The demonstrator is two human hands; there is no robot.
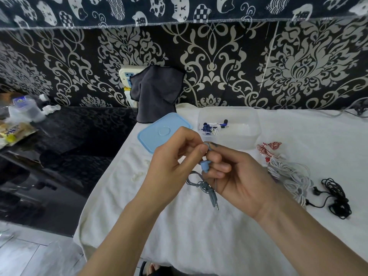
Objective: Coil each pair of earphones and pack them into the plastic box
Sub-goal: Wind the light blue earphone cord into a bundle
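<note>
White cloth (199, 226) covers the table below black patterned wallpaper; no writing on the task's things can be read. Both hands meet above it: the left hand (171, 168) and right hand (237, 176) pinch the blue-grey earphones (205, 166), fingers curled on the buds. Its cord hangs down, plug pointing toward the person. Behind stands the plastic box (249, 120), holding 1 dark-blue pair.
</note>
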